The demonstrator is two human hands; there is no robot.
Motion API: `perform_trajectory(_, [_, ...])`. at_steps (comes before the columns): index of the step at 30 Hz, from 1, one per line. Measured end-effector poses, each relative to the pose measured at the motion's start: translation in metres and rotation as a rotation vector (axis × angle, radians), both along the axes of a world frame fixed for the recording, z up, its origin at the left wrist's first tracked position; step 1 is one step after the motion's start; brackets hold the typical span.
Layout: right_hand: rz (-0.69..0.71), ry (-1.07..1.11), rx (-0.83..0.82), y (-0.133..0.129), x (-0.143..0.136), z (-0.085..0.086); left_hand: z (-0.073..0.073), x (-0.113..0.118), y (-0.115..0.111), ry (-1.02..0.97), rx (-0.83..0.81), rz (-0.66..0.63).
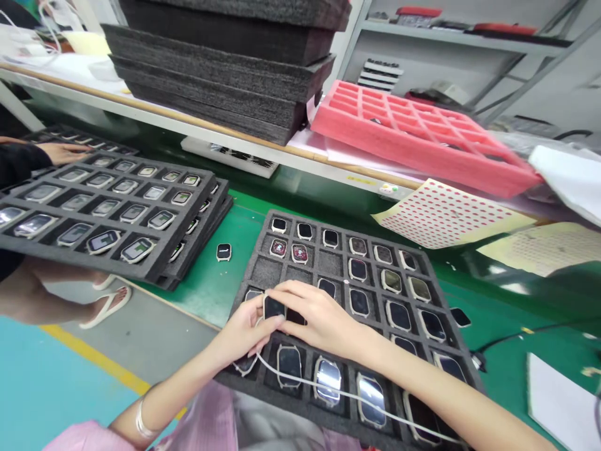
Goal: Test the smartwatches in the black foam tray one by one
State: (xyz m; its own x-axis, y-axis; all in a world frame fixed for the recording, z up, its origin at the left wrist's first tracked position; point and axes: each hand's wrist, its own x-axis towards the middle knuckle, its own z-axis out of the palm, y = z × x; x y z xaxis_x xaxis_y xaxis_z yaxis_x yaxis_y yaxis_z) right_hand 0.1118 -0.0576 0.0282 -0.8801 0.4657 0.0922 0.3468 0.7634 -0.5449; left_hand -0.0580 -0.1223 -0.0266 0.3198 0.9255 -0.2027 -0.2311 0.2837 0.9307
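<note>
Between my two hands is a smartwatch body (pixel 273 307) with a dark screen and no strap. My left hand (pixel 246 326) grips its left side, and my right hand (pixel 319 313) pinches its other side. A white cable (pixel 328 390) runs from under my left fingers toward the lower right; its end is hidden. Beneath the hands lies a dark grey foam tray (pixel 265 271) holding many watch bodies in its pockets. Two of those watches, including one with a lit reddish face (pixel 299 253), show pictures; most others have dark screens.
A lone lit watch (pixel 224 252) lies on the green table (pixel 201 294) to the left. Stacked watch-filled trays (pixel 154 269) stand farther left, near another person's hand (pixel 63 152). Above, a shelf carries black foam (pixel 211 81) and a red foam tray (pixel 422 150). Dotted sticker sheets (pixel 451 213) hang down.
</note>
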Motion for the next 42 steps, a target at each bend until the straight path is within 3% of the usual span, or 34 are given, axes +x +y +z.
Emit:
perform_trajectory(6, [-0.007, 0.176, -0.046, -0.001, -0.002, -0.022, -0.006, -0.002, -0.004, -0.051, 0.015, 0.055])
perform_trajectory(16, [-0.033, 0.343, -0.007, 0.002, 0.002, -0.044, -0.006, -0.001, -0.005, 0.004, 0.016, 0.055])
perform_trajectory(30, [-0.059, 0.213, -0.088, -0.008, 0.007, -0.030, -0.004, -0.001, -0.005, 0.073, -0.015, -0.023])
perform_trajectory(37, [-0.051, 0.152, -0.046, -0.006, 0.010, -0.026, -0.006, 0.000, -0.005, 0.059, -0.019, -0.029])
perform_trajectory(42, [-0.046, 0.158, -0.007, -0.006, 0.010, -0.024, 0.000, 0.001, -0.005, 0.150, 0.049, 0.001])
